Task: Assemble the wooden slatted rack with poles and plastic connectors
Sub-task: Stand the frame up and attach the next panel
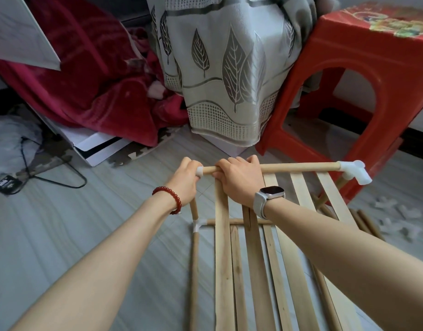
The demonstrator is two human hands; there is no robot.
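A partly built wooden rack stands on the floor in front of me. Its top pole [301, 167] runs left to right and ends at the right in a white plastic connector [355, 172]. My left hand [185, 181] grips the white connector [200, 171] at the pole's left end. My right hand [241, 180] grips the same pole just beside it. Several flat wooden slats [222, 259] slope down from the pole towards me. A lower connector [198, 226] joins an upright pole [194, 271] and a cross pole [239, 221].
A red plastic stool [329, 87] stands close behind the rack's right end. Loose poles [366, 223] and white connectors [396, 218] lie on the floor at right. A leaf-patterned cloth [229, 75], a red blanket [93, 87] and a black cable [50, 180] lie further back and left.
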